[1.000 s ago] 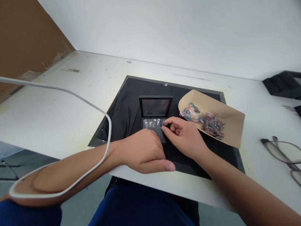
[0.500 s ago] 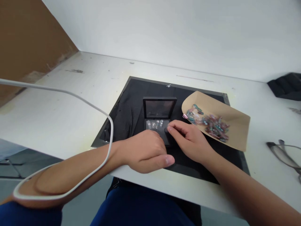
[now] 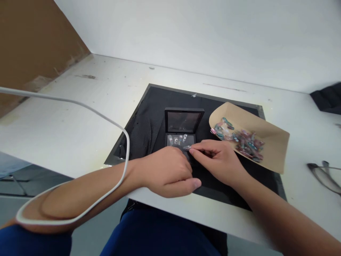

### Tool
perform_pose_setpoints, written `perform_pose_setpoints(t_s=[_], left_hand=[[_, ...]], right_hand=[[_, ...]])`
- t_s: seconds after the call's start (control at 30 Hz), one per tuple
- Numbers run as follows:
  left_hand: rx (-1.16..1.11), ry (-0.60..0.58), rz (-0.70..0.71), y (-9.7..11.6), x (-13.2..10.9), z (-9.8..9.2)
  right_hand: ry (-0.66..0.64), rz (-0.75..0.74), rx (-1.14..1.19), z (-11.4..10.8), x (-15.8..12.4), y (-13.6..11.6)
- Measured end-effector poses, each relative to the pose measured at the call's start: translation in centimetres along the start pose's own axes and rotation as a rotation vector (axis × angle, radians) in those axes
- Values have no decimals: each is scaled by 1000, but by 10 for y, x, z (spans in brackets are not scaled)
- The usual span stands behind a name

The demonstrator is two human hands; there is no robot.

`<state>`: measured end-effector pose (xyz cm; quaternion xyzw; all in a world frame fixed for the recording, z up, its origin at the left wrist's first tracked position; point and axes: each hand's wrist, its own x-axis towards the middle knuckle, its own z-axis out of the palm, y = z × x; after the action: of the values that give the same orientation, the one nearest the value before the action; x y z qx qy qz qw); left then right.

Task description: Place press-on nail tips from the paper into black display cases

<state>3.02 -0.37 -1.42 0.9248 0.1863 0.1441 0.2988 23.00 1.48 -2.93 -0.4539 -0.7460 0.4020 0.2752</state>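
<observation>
A small black case (image 3: 167, 122) stands on the black mat with its windowed lid raised. Several decorated press-on nails (image 3: 180, 139) lie in a row in its base. Between the thumb and fingertips of my right hand (image 3: 220, 156) is a pinched press-on nail (image 3: 187, 148), just over the base's right part. My left hand (image 3: 169, 170) is curled closed in front of the case, thumb stretched to the right, and covers the near left part of the base. What its curled fingers hold, if anything, is hidden.
A tan paper tray (image 3: 275, 153) heaped with loose nails (image 3: 249, 144) rests on the mat's (image 3: 170, 96) right side. Glasses (image 3: 323, 174) and a black object (image 3: 327, 97) lie farther right. A white cable (image 3: 127, 145) loops over my left forearm.
The nail in my right fingertips now shows plainly, tilted sideways over the base. My left hand keeps its closed shape. The whole view has shifted slightly.
</observation>
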Motion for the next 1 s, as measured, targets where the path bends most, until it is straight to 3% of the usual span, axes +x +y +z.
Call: perform_pose_setpoints(t_s=[0.17,0.4,0.7,1.0], left_hand=[[56,-7,6,1,0,0],[121,-21,-2,3,0,0],[120,11,-17,3,0,4],[143,17,-11,3,0,5]], right_hand=[[-83,95,36,-4,0,-2],[60,130,-116,0,1,1],[37,22,-243,-1,-2,1],[111,31,-259,5,3,2]])
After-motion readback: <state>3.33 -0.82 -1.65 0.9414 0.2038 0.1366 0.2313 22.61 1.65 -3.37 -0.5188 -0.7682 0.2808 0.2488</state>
